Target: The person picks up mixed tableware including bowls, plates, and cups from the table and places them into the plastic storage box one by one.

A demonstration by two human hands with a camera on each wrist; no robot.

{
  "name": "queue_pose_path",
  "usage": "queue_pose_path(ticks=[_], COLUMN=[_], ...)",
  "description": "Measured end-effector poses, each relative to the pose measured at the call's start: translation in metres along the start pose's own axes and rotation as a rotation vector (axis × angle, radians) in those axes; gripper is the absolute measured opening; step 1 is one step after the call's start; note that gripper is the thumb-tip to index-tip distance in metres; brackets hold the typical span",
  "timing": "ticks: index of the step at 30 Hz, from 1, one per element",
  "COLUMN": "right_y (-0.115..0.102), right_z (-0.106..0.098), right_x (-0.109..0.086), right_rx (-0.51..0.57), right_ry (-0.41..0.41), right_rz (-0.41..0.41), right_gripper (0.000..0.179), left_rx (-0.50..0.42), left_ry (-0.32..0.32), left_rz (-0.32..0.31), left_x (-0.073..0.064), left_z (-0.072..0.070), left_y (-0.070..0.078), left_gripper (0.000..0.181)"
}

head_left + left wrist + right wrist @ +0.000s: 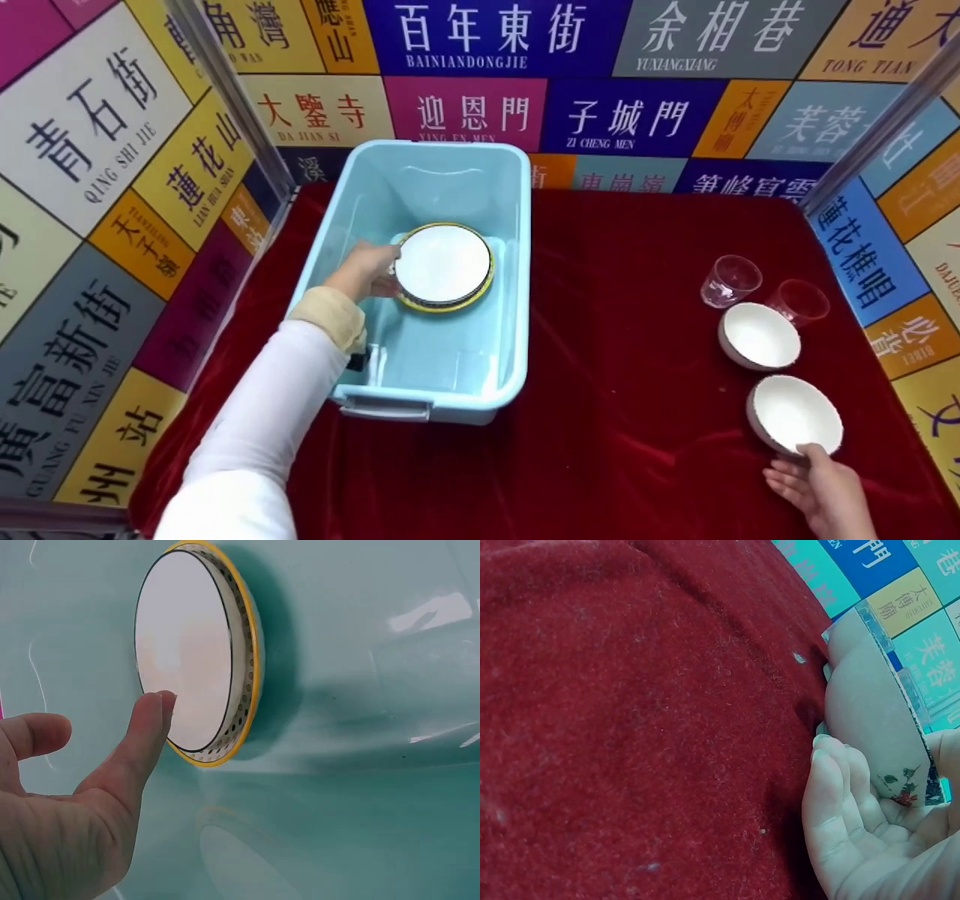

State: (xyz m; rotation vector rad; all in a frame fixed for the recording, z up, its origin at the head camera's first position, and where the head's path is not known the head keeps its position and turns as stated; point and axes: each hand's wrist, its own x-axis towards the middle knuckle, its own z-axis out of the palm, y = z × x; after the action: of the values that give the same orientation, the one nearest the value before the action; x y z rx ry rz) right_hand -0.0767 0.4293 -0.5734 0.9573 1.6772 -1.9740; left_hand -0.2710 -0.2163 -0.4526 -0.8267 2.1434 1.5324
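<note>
Left arm [259, 420] outstretched, hand [367, 271] at plate [444, 264].

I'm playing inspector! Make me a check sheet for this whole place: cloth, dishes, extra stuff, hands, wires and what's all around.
Surface: red cloth, wrinkled in places.
Job's things: white plate on a yellow-rimmed dish, inside the blue tub; near bowl and far bowl at the right.
Clutter: left glass and right glass, both by the far bowl.
Left hand: at the white plate's edge; whether it grips is unclear.
Right hand: holds the near bowl, thumb at its rim.
Cables: nothing seen.
Surroundings: colourful sign panels behind and on both sides.
</note>
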Motion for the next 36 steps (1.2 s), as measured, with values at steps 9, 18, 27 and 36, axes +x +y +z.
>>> queue_pose_path(ticks=[9, 18, 27, 36], right_y=[0.006, 0.018, 0.022, 0.011], right_z=[0.002, 0.006, 0.018, 0.029], right_x=[-0.001, -0.006, -0.013, -0.028], right_rx=[0.023, 0.023, 0.001, -0.079], right_ry=[0.051, 0.070, 0.089, 0.067], right_rz=[0.016, 0.002, -0.013, -0.056], right_gripper=[0.040, 0.041, 0.040, 0.035], left_rx=[-0.041, -0.057, -0.022, -0.011], left_ry=[-0.006, -0.053, -0.079, -0.139], left_rz=[0.029, 0.094, 0.137, 0.153], left_x=[-0.012, -0.027, -0.038, -0.047], left_z=[-0.002, 0.001, 0.007, 0.015], left_y=[-0.007, 0.003, 0.004, 0.006], left_gripper=[0.064, 0.054, 0.042, 0.029])
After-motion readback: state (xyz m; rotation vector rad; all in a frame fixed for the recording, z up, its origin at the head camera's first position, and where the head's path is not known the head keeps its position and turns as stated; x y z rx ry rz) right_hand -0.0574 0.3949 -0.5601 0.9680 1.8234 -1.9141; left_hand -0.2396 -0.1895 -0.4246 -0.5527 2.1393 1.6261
